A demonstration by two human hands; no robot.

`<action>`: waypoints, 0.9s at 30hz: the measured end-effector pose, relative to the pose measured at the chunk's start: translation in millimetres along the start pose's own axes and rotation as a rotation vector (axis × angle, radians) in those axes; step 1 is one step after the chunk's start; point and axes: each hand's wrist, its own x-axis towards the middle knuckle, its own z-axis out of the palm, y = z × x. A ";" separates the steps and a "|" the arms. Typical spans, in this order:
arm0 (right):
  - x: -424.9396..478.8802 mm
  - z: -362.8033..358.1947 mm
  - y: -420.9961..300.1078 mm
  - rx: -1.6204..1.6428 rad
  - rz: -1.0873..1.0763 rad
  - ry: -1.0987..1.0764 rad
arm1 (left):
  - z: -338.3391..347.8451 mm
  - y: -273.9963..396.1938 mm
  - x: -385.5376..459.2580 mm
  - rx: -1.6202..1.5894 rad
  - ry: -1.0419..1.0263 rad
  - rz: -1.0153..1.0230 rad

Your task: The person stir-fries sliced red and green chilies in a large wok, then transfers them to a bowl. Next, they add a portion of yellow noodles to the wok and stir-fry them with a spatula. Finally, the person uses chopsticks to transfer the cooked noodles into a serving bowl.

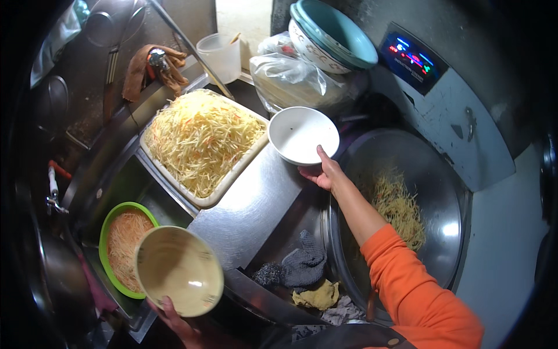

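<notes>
My left hand (174,320) grips the lower rim of a cream-coloured bowl (183,270), tilted so its bare inside faces me. Beside that bowl a green basin (104,244) of pale orange shreds (126,244) sits in the sink, partly hidden. A white bowl (301,133) is in my right hand (322,172), thumb over the rim and fingers beneath; only a small dark speck shows inside it. To its left a cream tray (237,176) carries a heap of yellowish shreds (205,135). Below my right forearm, a large wok (436,179) contains more shreds (399,209).
Cloths (307,257) and a metal scourer (268,275) lie between the steel counter (248,205) and the wok. Plastic bags (296,78), stacked bowls (335,35) and a translucent bucket (220,61) stand at the back. A lit control panel (412,56) is at right, a tap (54,200) at left.
</notes>
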 end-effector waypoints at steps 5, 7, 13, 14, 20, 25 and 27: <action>-62.0 -60.5 2.2 -0.571 -0.283 0.098 | -6.4 29.5 51.0 0.940 0.113 0.668; -101.4 -123.5 7.1 -0.615 -0.419 0.256 | 1.7 48.1 52.1 1.189 0.144 0.888; -224.2 -297.1 94.4 -1.935 0.131 0.471 | 29.5 71.3 43.0 1.324 0.181 1.299; -232.3 -298.3 101.0 -1.720 0.122 0.476 | 31.2 74.0 43.0 1.323 0.192 1.356; -219.8 -318.4 112.9 -1.289 0.267 0.622 | 48.9 91.1 12.6 1.002 0.034 1.189; -283.1 -419.7 24.9 -1.518 0.223 0.470 | 49.2 29.6 -12.4 0.733 -0.529 1.451; -327.4 -467.0 -39.8 -1.832 0.420 0.374 | 68.5 -20.4 -41.6 0.373 -0.739 0.670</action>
